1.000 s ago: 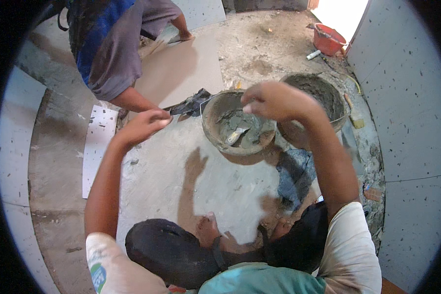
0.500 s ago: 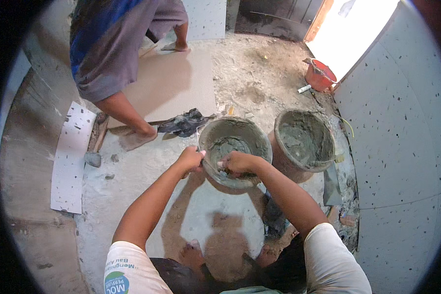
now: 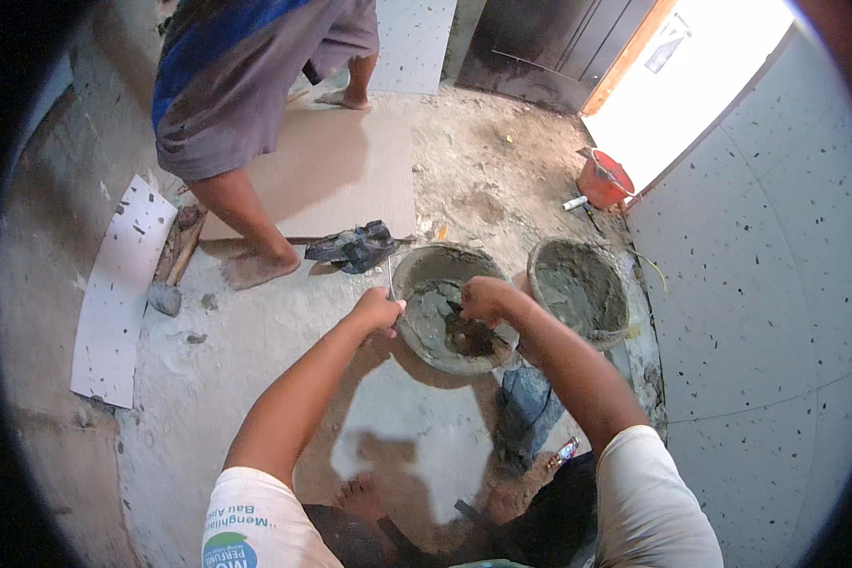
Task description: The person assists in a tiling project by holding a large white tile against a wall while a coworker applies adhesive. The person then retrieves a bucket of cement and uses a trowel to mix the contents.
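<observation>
In front of me stands a round grey bucket [image 3: 442, 363] holding wet grey mortar [image 3: 434, 305]. My left hand [image 3: 379, 311] is closed on its left rim, beside the thin wire handle. My right hand [image 3: 488, 300] reaches inside the bucket, its fingers closed round a dark trowel-like tool [image 3: 457, 309] that is mostly hidden by the hand and mortar. Just right of this bucket, partly behind my right forearm, a second bucket [image 3: 618, 336] contains more grey mortar [image 3: 577, 289].
A barefoot person [image 3: 222, 104] stands at far left by a large beige board [image 3: 350, 180]. Crumpled black plastic [image 3: 355, 248], a hammer-like tool [image 3: 166, 295] and a speckled white tile strip [image 3: 118, 293] lie about. A red bucket [image 3: 604, 180] stands near the bright doorway. Speckled panels line the right wall [image 3: 748, 284].
My right hand has moved rightward and slightly up within the bucket, and the mortar there looks stirred. My left hand stays on the rim. The whole view has shifted a little.
</observation>
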A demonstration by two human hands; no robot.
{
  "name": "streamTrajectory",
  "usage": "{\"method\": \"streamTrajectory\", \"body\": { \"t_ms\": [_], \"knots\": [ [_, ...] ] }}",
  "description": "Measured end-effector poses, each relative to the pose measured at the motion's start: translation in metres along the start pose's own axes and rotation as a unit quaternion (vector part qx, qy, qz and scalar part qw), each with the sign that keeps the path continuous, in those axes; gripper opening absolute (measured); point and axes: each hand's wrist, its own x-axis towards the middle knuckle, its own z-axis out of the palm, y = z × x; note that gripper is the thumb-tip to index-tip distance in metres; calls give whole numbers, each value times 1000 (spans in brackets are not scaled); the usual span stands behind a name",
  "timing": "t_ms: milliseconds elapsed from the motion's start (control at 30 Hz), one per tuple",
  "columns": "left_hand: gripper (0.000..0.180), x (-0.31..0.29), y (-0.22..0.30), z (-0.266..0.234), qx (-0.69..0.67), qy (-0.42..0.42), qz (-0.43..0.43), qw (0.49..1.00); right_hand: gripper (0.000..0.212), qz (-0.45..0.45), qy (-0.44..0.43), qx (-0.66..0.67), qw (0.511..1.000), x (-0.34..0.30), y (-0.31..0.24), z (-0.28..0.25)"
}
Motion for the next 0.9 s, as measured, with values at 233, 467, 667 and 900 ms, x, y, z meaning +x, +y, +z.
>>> {"method": "streamTrajectory", "body": {
  "t_ms": [233, 467, 667, 900],
  "knots": [
    [32, 6, -15, -1, 1, 75, 9, 997, 25, -5, 147, 240, 959, -110, 12, -8],
    [43, 2, -3, 15, 48, 158, 53, 985, 40, -36, 129, 711, 690, -192, 46, 68],
    [44, 21, 4, 19, 179, 274, 118, 937, 44, -139, 40, 739, 658, -198, 21, 80],
    [42, 35, 7, -5, 230, 269, 145, 924, 29, -111, -34, 752, 649, -175, 22, 93]
  ]
}}
